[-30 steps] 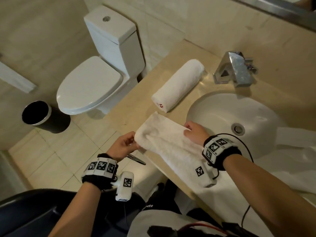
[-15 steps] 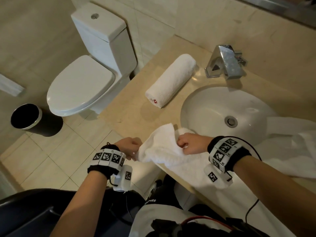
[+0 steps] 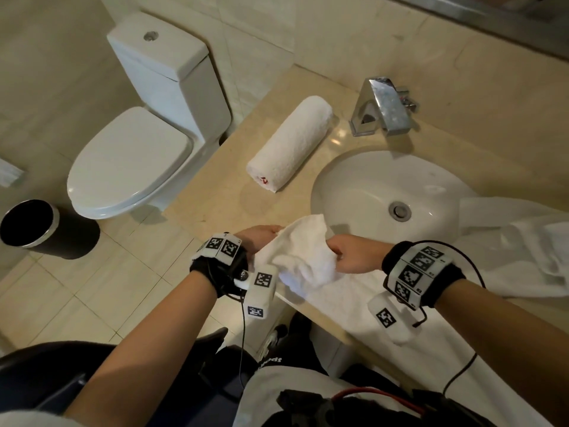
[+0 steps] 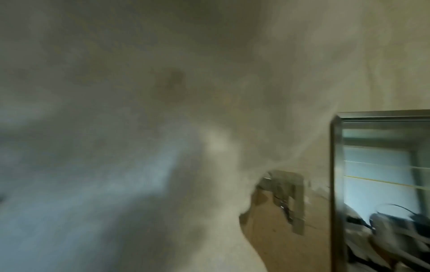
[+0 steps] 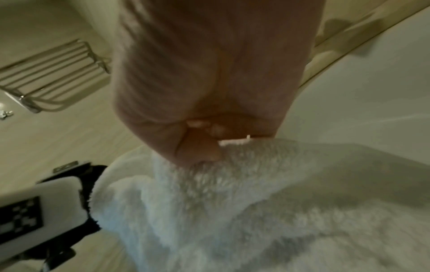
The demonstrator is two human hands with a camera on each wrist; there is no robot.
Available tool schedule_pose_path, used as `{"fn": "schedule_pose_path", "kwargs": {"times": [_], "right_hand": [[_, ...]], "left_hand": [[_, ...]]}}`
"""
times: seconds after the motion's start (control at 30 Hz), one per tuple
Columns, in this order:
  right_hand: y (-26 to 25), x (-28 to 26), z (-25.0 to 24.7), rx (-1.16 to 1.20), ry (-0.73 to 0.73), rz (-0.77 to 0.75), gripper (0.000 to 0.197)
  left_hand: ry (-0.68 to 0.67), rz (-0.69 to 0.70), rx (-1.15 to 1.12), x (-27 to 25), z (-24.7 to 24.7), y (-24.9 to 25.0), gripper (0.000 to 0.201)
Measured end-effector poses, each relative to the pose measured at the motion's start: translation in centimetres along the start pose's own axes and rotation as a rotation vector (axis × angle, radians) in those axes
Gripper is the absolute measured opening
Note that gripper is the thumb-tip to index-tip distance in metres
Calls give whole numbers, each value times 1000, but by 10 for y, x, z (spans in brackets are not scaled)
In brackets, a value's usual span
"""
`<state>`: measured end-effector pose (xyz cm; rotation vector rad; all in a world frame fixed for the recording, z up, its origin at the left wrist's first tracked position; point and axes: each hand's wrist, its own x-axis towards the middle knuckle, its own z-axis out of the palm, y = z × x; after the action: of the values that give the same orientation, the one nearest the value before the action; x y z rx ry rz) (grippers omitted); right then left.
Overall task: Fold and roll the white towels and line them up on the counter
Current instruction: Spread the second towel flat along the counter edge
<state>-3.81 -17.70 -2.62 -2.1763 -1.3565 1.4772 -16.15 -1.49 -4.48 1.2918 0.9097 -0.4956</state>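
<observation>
- Right hand (image 3: 349, 255) pinches our towel (image 3: 303, 252) end over the surface (image 3: 215, 192) edge; left hand (image 3: 257, 238) grips the other side.
- We should roll tight, edges even, then park it beside the roll (image 3: 291, 147).

The towel (image 3: 303, 257) being worked on is looking like fluffy white terry cloth — nubby, matt pile. The rolled towel (image 3: 291, 147) is showing the same rough loops. The counter (image 3: 215, 192) is reading as polished beige stone, the sink basin (image 3: 363, 192) as glossy white ceramic, the faucet (image 3: 383, 107) as shiny chrome metal — toilet (image 3: 129, 161) is gleaming smooth too.
</observation>
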Motion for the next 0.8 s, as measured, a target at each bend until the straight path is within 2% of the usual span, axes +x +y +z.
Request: {"fn": "schedule_pose_path", "kwargs": {"times": [0.1, 0.13, 0.23, 0.27, 0.3, 0.37, 0.4, 0.47, 0.53, 0.57, 0.63, 0.67, 0.73, 0.8], "right_hand": [[1, -8, -10, 13, -12, 9, 35], [3, -10, -11, 9, -13, 12, 33], [5, -13, -12, 0, -16, 17, 26], [3, -13, -11, 3, -18, 25, 28], [2, -12, -10, 5, -27, 34, 30], [-1, -8, -7, -48, -56, 42, 25], [-3, -6, -5, -94, -71, 60, 26], [-4, 0, -1, -148, -90, 111, 45], [-7, 4, 3, -162, -120, 118, 55], [-9, 5, 4, -174, -131, 117, 57], [-14, 7, 5, -168, -130, 107, 59], [-18, 8, 4, -148, -123, 99, 59], [-25, 8, 2, -76, -96, 92, 59], [-29, 11, -2, 56, -26, 76, 50]], "left_hand": [[10, 293, -102, -19, 3, 14, 38], [34, 350, -111, -25, -1, 15, 43], [206, 504, -59, -38, -15, 0, 67], [278, 496, 25, -35, -23, -11, 67], [348, 456, 150, -34, -30, -21, 58], [390, 269, 427, -27, -40, -41, 38], [396, 202, 488, -21, -45, -51, 33], [440, 155, 398, -13, -48, -60, 22], [498, 140, 225, -10, -47, -52, 13], [540, 149, 206, -7, -47, -45, 15], [586, 211, 313, -3, -44, -28, 21], [573, 251, 368, -4, -41, -18, 22], [426, 296, 432, -1, -33, -6, 20], [253, 204, 357, 3, -31, -4, 26]]}}
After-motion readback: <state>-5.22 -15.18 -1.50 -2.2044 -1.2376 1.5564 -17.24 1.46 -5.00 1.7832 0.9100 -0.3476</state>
